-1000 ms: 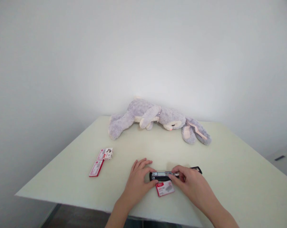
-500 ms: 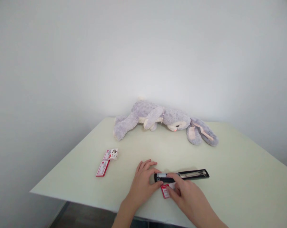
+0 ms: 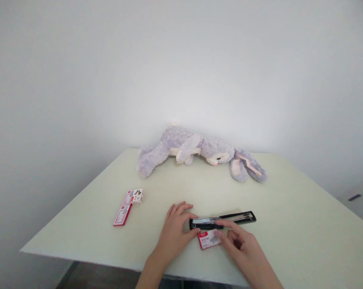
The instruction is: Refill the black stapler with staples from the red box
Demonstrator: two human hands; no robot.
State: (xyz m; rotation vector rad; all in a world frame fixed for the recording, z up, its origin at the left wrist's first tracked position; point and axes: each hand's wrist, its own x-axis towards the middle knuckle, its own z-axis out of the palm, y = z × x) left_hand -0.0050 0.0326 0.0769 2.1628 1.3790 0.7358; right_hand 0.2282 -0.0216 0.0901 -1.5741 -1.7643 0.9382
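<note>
A black stapler (image 3: 205, 223) lies opened out flat across the table, its metal channel showing. My left hand (image 3: 175, 228) grips its left end between thumb and forefinger, the other fingers spread on the tabletop. My right hand (image 3: 238, 241) reaches in from the right; its forefinger touches the channel near the stapler's middle. The right thumb is apart from that finger, at the right edge of a red and white staple box (image 3: 209, 239). This box lies flat just below the stapler.
On the left of the table (image 3: 79, 228) lie a flat red and white box (image 3: 122, 215), a similar one (image 3: 128, 197) above it, and a small white box (image 3: 137, 196). A plush rabbit (image 3: 196, 148) lies on its side along the wall.
My right hand has drawn slightly back from the stapler, uncovering more of its channel and of the staple box. The whole view has shifted a little.
</note>
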